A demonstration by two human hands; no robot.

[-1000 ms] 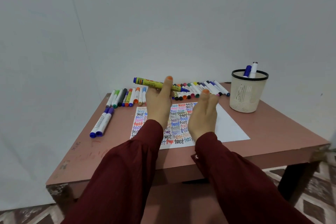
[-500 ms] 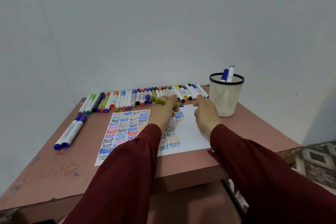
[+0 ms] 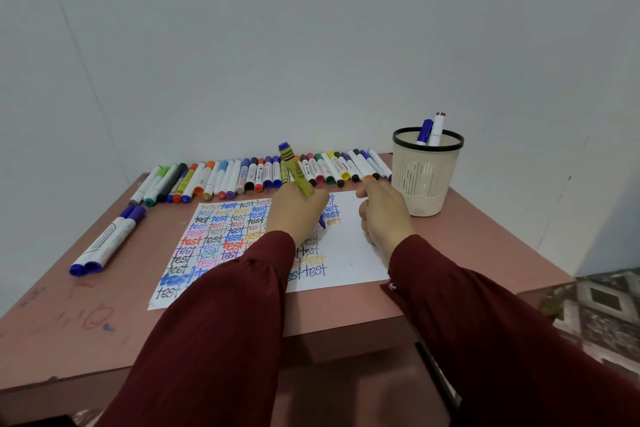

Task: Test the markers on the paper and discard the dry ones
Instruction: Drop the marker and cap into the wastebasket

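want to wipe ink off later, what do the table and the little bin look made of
The table looks like painted or laminated board, matte reddish-brown: worn front edge and scribble marks show, core unclear. The bin looks like moulded plastic, matte beige with a black rim: regular slits and a fine mesh band in its wall.

Plain pale grey walls (image 3: 311, 28) meet in a corner at the left. A reddish-brown table (image 3: 485, 236) stands against them, its top scuffed and scribbled near the front left. Patterned floor tiles (image 3: 602, 308) show at lower right.
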